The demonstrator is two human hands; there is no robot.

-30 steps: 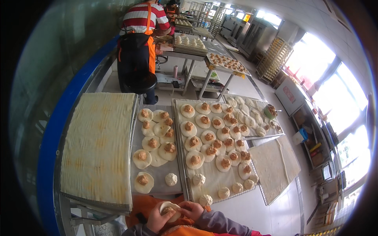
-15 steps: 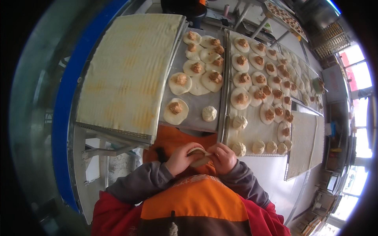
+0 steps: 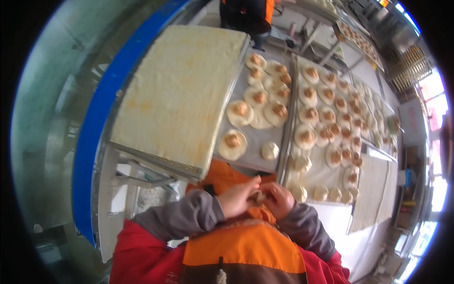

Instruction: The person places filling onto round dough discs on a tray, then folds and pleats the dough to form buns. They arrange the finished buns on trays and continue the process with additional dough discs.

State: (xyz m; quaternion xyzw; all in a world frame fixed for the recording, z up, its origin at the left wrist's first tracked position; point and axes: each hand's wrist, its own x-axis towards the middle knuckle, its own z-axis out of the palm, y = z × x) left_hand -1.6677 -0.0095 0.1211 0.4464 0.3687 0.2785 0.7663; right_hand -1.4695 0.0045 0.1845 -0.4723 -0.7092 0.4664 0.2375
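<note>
Close in front of my apron, my left hand (image 3: pixel 236 199) and my right hand (image 3: pixel 280 199) come together around a piece of pale dough (image 3: pixel 257 197). The left hand cups it from one side, and the right fingers pinch at it. Most of the dough is hidden by the fingers; whether filling is inside cannot be seen. Just ahead of the hands, a metal tray (image 3: pixel 253 148) carries flat dough rounds topped with brownish filling, such as the nearest filled round (image 3: pixel 232 145). A closed pleated bun (image 3: pixel 270 151) sits at its near right.
To the right, a second tray (image 3: pixel 303 182) bears rows of filled rounds and several closed buns (image 3: pixel 320 193) along its near edge. A cloth-covered board (image 3: pixel 175 94) lies at left beside a blue edge (image 3: pixel 90 142). A person (image 3: pixel 248 14) is at the far side.
The view has shifted, so the trays appear lower and farther right. My hands have closed in around the dough, and its edge, visible before, is now mostly covered.
</note>
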